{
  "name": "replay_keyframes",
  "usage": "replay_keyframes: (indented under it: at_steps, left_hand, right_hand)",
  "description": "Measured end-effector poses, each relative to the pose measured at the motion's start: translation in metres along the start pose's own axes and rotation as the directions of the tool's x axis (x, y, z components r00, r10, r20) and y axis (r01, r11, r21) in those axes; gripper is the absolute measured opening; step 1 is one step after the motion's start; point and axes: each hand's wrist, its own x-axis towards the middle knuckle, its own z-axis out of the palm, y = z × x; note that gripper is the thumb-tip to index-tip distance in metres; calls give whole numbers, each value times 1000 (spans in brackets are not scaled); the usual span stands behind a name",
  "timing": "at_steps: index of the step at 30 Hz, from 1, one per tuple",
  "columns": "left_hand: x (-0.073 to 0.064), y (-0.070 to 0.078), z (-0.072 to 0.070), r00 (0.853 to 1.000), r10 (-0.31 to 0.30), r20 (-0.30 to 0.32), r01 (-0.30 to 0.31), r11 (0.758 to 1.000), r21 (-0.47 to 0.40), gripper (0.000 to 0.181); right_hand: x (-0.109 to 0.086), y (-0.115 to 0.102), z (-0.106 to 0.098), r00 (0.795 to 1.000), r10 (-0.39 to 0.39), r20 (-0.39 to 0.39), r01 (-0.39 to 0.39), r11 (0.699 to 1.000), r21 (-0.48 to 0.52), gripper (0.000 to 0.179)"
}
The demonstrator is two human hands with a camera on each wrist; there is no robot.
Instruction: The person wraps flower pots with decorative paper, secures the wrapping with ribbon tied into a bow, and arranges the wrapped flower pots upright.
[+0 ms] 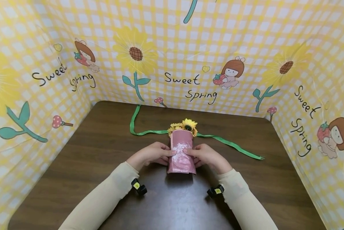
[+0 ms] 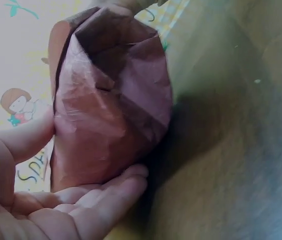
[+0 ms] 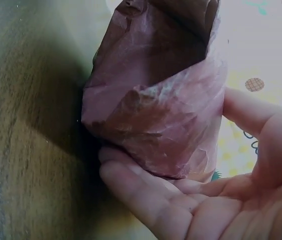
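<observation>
A bouquet rolled in pink wrapping paper (image 1: 182, 159) is held a little above the table, its folded, crumpled end towards me. Yellow flowers (image 1: 189, 124) show at its far end. My left hand (image 1: 154, 153) grips the left side, thumb on top and fingers underneath. On the other side my right hand (image 1: 208, 156) holds it the same way. Both wrist views show the open, creased paper end (image 2: 106, 130) between thumb and curled fingers. A green ribbon (image 1: 232, 145) stretches across the table behind the wrap; its middle is hidden by the bouquet.
The dark brown wooden table (image 1: 103, 134) is enclosed on the left, back and right by a yellow checked cloth (image 1: 175, 41) with printed flowers and words. The ribbon's left part (image 1: 132, 121) runs up to the table's back edge.
</observation>
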Motion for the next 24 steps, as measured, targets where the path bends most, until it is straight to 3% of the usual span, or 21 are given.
replay_keyframes:
  at_steps: [4,7,12,15,18,24]
  left_hand:
    - [1,1,6,999,31,-21,-33,997,-77,46]
    - [-2,7,8,994,77,-79,-86,990,-114,52]
    - [-1,42,-2,974,136,-180,-162,977,-142,67]
    - [11,65,-14,970,125,-207,-160,973,-164,69]
    - [30,76,-25,968,101,-229,-146,971,-188,59]
    - [67,68,-40,970,0,-242,-62,966,-252,33]
  right_hand:
    - [-4,-2,-2,999,-30,-28,30,1000,2,42]
    - [-9,-10,-3,996,-61,-66,64,997,34,45]
    - [-4,-43,-17,985,-95,-141,113,986,125,57]
    - [13,-62,-27,981,-89,-171,117,980,161,58]
    - [37,-70,-35,978,-80,-193,114,978,173,52]
    - [77,-59,-37,981,-45,-187,77,983,165,46]
